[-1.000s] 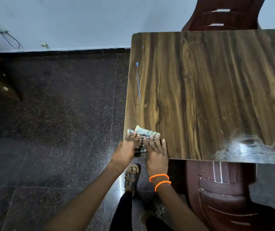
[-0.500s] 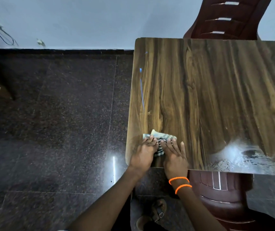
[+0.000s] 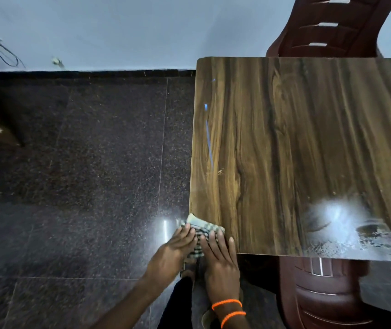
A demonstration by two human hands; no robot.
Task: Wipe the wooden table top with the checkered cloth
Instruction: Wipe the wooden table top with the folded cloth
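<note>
The wooden table top (image 3: 308, 143) fills the right half of the view, with dark grain and a bright glare patch near its front edge. A folded checkered cloth (image 3: 201, 227) lies on the table's near left corner, its left part hanging past the edge. My left hand (image 3: 174, 249) and my right hand (image 3: 219, 254) both press flat on the cloth with fingers stretched out, side by side. Two orange bands circle my right wrist.
A dark red plastic chair (image 3: 332, 27) stands behind the table's far edge, and another (image 3: 327, 295) is tucked under the near edge. Dark speckled floor tiles (image 3: 83, 174) spread to the left. A white wall runs along the back.
Both hands have slid the cloth back to the left, from a little inside the table to its near left corner, where it now overhangs the edge.
</note>
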